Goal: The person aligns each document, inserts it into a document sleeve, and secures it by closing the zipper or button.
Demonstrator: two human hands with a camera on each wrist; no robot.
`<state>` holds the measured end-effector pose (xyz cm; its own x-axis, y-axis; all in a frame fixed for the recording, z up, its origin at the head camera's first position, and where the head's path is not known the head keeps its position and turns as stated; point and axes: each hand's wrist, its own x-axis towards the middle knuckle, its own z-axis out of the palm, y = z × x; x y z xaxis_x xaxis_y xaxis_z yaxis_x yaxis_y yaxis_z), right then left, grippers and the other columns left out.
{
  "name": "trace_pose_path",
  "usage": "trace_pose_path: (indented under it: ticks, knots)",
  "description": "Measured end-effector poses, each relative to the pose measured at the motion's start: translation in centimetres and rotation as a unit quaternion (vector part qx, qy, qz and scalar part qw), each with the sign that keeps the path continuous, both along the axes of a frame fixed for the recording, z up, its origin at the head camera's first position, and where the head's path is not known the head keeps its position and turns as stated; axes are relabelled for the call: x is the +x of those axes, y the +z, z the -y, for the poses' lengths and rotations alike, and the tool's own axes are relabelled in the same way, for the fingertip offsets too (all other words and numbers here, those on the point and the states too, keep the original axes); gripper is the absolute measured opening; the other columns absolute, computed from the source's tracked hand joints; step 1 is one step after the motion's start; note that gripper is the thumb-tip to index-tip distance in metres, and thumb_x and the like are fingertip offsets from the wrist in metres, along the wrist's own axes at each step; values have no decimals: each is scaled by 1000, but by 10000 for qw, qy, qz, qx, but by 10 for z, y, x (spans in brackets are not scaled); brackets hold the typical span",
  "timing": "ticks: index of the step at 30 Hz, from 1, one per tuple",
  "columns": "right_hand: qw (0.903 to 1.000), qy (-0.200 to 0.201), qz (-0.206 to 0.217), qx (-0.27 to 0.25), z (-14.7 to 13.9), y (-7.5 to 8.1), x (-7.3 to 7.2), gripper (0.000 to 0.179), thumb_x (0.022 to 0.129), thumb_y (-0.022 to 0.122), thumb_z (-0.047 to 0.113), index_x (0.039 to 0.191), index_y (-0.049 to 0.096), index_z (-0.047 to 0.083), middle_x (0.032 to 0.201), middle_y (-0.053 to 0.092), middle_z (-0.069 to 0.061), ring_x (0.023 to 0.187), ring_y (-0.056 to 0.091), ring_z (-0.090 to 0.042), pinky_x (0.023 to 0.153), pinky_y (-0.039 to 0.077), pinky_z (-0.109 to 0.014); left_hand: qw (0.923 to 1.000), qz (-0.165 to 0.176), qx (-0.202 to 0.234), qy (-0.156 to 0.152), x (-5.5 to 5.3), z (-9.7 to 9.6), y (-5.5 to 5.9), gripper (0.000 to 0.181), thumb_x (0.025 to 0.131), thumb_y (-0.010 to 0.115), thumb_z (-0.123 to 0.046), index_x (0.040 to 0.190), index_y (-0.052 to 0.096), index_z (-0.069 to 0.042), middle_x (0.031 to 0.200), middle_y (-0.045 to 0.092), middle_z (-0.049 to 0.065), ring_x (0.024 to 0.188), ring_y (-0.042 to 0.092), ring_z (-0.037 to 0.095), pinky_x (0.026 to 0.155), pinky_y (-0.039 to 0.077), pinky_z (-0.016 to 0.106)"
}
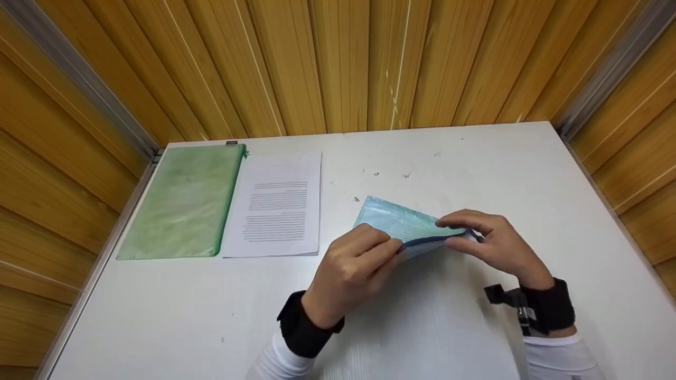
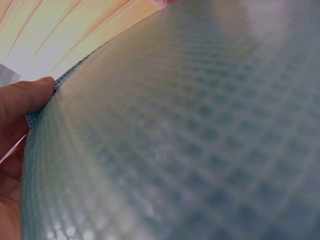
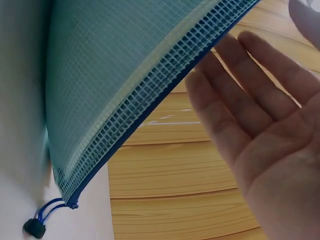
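Observation:
A blue mesh zipper pouch is raised at an angle over the table, its dark blue zipper edge toward me. My left hand pinches that edge; the left wrist view has the thumb and fingers on the pouch's margin. My right hand is at the other end of the zipper edge, fingers beyond it and thumb on the near side. In the right wrist view its fingers are fairly straight by the zipper, palm facing the camera. A cord with a dark bead hangs from the pouch's corner.
A green zipper pouch lies flat at the left of the white table. Beside it is a stack of printed paper. Wood-look panels rise behind the table and on both sides.

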<state>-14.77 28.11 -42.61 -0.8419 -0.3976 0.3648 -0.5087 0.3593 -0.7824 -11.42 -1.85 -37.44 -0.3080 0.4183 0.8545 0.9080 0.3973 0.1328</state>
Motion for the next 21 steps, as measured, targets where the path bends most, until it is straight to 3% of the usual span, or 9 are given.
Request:
trace_pose_path:
  ticks: [3,8,21]
  knots:
    - [9992,286,8,266,2,-1,0,39,88,81,-9,124,77,3,122,78,-2,115,67,5,98,49,-9,10000,38,35,16,-1,1,-2,12,88,86,-2,98,80,-3,85,70,2,76,63,12,70,53,19]
    - [9973,243,79,682,6,-4,0,36,90,79,-5,123,79,11,121,80,-7,117,63,9,99,45,-6,9999,97,120,42,-2,2,-3,14,87,88,-2,98,80,-3,86,70,3,78,63,13,71,54,19]
    - [9980,-58,-130,613,8,-11,-3,22,89,79,-8,103,85,8,105,82,6,115,64,11,100,44,-4,9998,160,104,-5,0,1,-4,13,88,86,-1,99,80,-3,86,70,3,78,63,13,71,54,19]
